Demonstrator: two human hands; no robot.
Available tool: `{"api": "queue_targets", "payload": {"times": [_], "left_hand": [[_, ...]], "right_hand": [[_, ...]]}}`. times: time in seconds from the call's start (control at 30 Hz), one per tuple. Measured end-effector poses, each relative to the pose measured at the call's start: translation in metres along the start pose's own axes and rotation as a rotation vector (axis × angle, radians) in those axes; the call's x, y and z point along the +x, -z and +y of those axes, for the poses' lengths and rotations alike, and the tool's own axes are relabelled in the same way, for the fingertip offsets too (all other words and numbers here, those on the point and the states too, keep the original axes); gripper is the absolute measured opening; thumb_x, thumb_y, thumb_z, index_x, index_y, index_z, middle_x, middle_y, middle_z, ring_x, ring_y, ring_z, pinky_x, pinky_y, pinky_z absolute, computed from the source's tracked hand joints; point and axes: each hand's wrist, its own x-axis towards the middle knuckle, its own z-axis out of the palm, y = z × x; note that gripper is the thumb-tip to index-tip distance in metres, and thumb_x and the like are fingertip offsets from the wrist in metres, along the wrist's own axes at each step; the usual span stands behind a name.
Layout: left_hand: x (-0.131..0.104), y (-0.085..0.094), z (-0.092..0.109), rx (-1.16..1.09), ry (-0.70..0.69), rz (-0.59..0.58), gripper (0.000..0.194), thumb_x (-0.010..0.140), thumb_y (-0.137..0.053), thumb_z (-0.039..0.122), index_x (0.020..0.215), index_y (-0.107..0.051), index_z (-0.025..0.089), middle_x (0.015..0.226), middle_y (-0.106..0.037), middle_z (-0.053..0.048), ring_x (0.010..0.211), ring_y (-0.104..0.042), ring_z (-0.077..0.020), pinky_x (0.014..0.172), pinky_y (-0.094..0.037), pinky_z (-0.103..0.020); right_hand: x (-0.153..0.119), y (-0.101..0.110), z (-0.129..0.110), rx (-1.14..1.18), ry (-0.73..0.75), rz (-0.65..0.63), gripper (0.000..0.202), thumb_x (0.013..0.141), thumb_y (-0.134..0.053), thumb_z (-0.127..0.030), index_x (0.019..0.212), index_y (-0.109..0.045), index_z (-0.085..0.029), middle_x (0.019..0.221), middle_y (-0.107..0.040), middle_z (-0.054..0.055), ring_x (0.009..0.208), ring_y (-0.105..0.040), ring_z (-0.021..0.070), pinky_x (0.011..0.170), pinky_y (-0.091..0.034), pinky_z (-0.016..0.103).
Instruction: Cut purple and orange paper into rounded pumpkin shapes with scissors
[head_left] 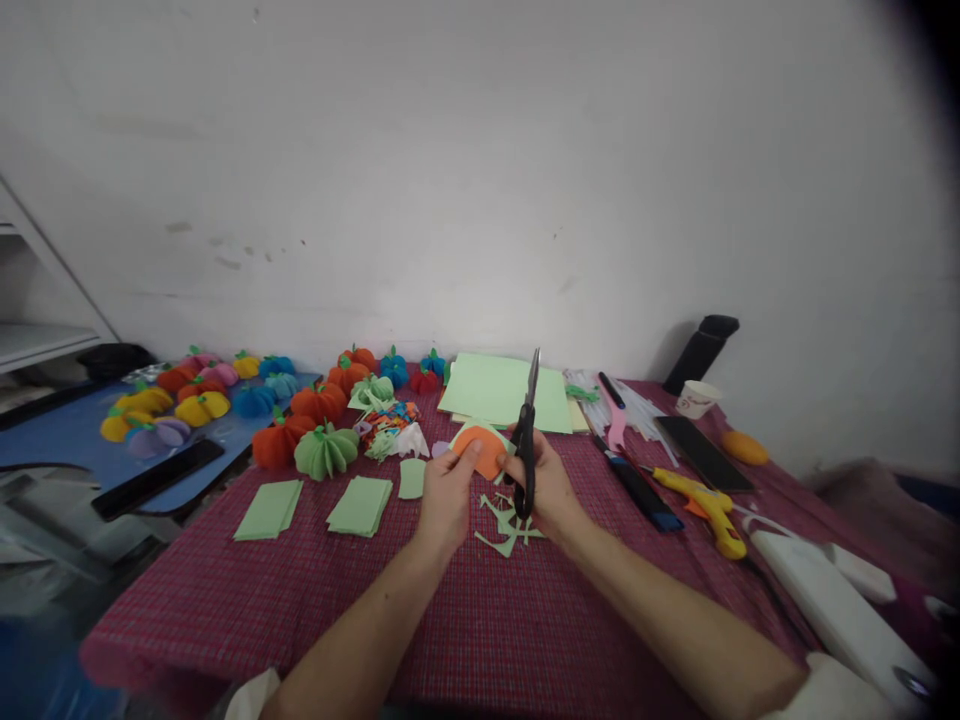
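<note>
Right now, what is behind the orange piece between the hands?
Pale green paper shows past the top edge of the orange piece; whatever lies behind its middle is covered.

- You are in a small craft workspace; whether it belongs to a home or a workshop, you cannot tell.
- Your table (480,640), under a red checked cloth, carries green sheets (487,388), paper offcuts (510,525), scissors (527,440) raised above it, and, at right, a yellow glue gun (705,505).
- Colourful pumpkin-shaped crafts (319,403) crowd its left part and the blue surface (41,440) at the left of your frame.
- Behind, you face a plain, scuffed pale wall (480,180).
- You also have pale shelving (45,342) at the left edge.
</note>
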Motion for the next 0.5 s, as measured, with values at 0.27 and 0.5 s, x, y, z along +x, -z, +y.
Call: {"api": "queue_targets", "payload": {"times": [0.27, 0.5], "left_hand": [[0.003, 0.002, -0.002, 0.095, -0.005, 0.03, 0.03, 0.064, -0.062, 0.041, 0.073, -0.062, 0.012, 0.064, -0.059, -0.001, 0.063, -0.053, -0.0118, 0.058, -0.04, -0.023], [0.006, 0.006, 0.0, 0.066, -0.041, 0.055, 0.029, 0.065, -0.063, 0.038, 0.076, -0.063, 0.012, 0.065, -0.06, -0.001, 0.06, -0.051, -0.0105, 0.058, -0.039, -0.022]], "right_hand": [[-0.001, -0.001, 0.0, -0.079, 0.032, -0.001, 0.04, 0.06, -0.067, -0.027, 0.092, -0.044, -0.023, 0.062, -0.042, -0.007, 0.05, -0.037, 0.0077, 0.048, -0.034, 0.021], [-0.001, 0.007, -0.01, -0.137, 0.033, -0.054, 0.041, 0.065, -0.064, -0.031, 0.1, -0.045, -0.023, 0.069, -0.045, -0.004, 0.06, -0.045, 0.0101, 0.055, -0.037, 0.022]]}}
